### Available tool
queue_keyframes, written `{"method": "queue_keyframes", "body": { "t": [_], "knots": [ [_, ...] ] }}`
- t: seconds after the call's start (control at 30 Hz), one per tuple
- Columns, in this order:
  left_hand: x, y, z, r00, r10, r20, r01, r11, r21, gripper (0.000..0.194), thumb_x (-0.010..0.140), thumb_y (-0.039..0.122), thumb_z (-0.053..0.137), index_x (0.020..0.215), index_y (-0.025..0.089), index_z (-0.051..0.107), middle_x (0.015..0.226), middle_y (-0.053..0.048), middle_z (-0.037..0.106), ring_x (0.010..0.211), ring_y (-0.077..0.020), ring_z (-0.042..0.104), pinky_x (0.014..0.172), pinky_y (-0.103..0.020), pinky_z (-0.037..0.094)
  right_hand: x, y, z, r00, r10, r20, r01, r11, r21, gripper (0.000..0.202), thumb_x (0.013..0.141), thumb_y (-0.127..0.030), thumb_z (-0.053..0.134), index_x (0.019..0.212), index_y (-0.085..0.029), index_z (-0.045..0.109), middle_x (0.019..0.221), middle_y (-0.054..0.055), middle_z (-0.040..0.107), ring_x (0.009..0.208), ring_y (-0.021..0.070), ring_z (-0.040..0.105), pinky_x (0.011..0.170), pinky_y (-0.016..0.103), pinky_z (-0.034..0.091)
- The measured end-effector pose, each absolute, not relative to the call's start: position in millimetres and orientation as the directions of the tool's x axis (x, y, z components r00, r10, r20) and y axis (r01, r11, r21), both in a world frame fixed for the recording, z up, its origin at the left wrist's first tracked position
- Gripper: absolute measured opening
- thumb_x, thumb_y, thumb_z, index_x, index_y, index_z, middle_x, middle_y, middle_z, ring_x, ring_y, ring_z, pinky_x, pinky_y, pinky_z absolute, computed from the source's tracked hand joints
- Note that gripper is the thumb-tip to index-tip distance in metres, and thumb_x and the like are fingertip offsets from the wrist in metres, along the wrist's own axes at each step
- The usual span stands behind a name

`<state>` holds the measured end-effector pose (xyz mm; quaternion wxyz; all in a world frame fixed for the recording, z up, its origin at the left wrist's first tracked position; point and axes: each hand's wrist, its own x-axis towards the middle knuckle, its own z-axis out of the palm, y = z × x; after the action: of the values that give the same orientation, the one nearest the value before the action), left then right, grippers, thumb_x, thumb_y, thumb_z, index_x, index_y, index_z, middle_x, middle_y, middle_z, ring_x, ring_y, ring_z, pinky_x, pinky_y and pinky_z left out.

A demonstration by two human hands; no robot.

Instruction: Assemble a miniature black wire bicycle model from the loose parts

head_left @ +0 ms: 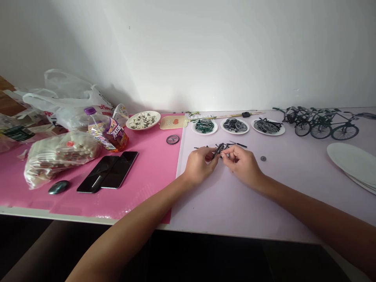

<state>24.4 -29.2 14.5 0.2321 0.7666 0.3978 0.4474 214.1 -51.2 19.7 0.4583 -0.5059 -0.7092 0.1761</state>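
Between my fingers is a small dark bicycle part (218, 150), thin and black; its exact shape is partly covered. My left hand (199, 162) pinches it from the left. The fingertips of my right hand (241, 162) are closed together at its right end, and what they grip there is too small to make out. Just behind my hands lie loose black model bicycle parts (241, 145). A small grey toothed disc (263, 158) rests to the right of my right hand. On the pink sheet to the left lies a black spoked wheel (172, 139).
Plates of green parts (205, 126), dark parts (235, 125) and black parts (268, 126) line the wall. Assembled model bicycles (321, 123) stand at the back right, near stacked white plates (346, 156). Leftward are phones (107, 172), a drink bottle (107, 131) and a filled plastic bag (60, 154).
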Motion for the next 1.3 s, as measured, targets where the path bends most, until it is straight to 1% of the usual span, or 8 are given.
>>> {"method": "queue_keyframes", "body": {
  "t": [0.1,0.17,0.27,0.4,0.6,0.87,1.03,1.3],
  "knots": [
    [24,-30,16,0.290,0.814,0.503,0.412,-0.581,0.702,0.013,0.095,0.021,0.070,0.103,0.016,0.079,0.080,-0.004,0.074,0.071,-0.0149,0.066,0.068,-0.027,0.054,212,-56,26,-0.063,0.951,0.303,0.478,0.295,-0.828,0.017,0.093,-0.037,0.064,0.090,-0.021,0.067,0.054,-0.005,0.055,0.046,0.0142,0.055,0.049,0.026,0.043],
    [24,-30,16,0.290,0.810,0.510,0.415,-0.587,0.695,0.014,0.095,0.020,0.070,0.104,0.017,0.080,0.079,-0.004,0.074,0.071,-0.0149,0.066,0.069,-0.027,0.054,212,-56,27,-0.066,0.960,0.270,0.457,0.270,-0.848,0.018,0.094,-0.039,0.064,0.091,-0.021,0.066,0.054,-0.005,0.057,0.046,0.0147,0.056,0.050,0.027,0.044],
    [24,-30,16,0.276,0.806,0.523,0.412,-0.591,0.694,0.015,0.095,0.021,0.071,0.106,0.018,0.081,0.079,-0.004,0.073,0.071,-0.0150,0.066,0.070,-0.027,0.055,213,-53,22,-0.067,0.924,0.377,0.485,0.360,-0.797,0.015,0.094,-0.035,0.065,0.090,-0.021,0.067,0.054,-0.006,0.052,0.046,0.0129,0.051,0.051,0.026,0.043],
    [24,-30,16,0.256,0.813,0.523,0.386,-0.582,0.716,0.018,0.092,0.020,0.073,0.108,0.018,0.082,0.079,-0.004,0.072,0.072,-0.0150,0.067,0.073,-0.027,0.058,217,-45,14,-0.100,0.776,0.623,0.577,0.555,-0.599,0.007,0.092,-0.026,0.064,0.087,-0.022,0.068,0.057,-0.007,0.047,0.050,0.0112,0.045,0.054,0.025,0.041],
    [24,-33,21,0.274,0.849,0.452,0.326,-0.524,0.787,0.018,0.089,0.018,0.071,0.103,0.016,0.082,0.077,-0.003,0.073,0.069,-0.0137,0.065,0.073,-0.025,0.058,218,-42,9,-0.152,0.683,0.714,0.637,0.620,-0.457,0.008,0.092,-0.022,0.064,0.084,-0.022,0.065,0.059,-0.007,0.046,0.051,0.0107,0.046,0.055,0.024,0.040],
    [22,-36,27,0.295,0.869,0.397,0.310,-0.480,0.821,0.009,0.085,0.022,0.070,0.079,0.015,0.072,0.061,0.004,0.054,0.056,-0.0084,0.042,0.056,-0.021,0.043,216,-45,4,-0.149,0.731,0.666,0.629,0.590,-0.506,0.005,0.093,-0.023,0.063,0.088,-0.022,0.063,0.059,-0.007,0.049,0.051,0.0111,0.047,0.054,0.023,0.040],
    [21,-36,29,0.313,0.858,0.409,0.326,-0.501,0.802,0.021,0.084,0.024,0.069,0.067,0.017,0.060,0.060,0.005,0.050,0.059,-0.0090,0.039,0.058,-0.021,0.042,215,-46,5,-0.143,0.749,0.647,0.613,0.580,-0.536,0.005,0.093,-0.024,0.062,0.089,-0.022,0.061,0.058,-0.007,0.051,0.051,0.0114,0.048,0.054,0.023,0.041],
    [22,-35,25,0.303,0.840,0.449,0.356,-0.537,0.765,0.018,0.085,0.025,0.071,0.071,0.017,0.064,0.062,0.003,0.056,0.061,-0.0104,0.046,0.061,-0.022,0.046,211,-50,8,-0.117,0.826,0.551,0.577,0.508,-0.639,0.010,0.093,-0.028,0.062,0.087,-0.024,0.056,0.059,-0.005,0.056,0.053,0.0129,0.050,0.053,0.025,0.040]
  ]
}}
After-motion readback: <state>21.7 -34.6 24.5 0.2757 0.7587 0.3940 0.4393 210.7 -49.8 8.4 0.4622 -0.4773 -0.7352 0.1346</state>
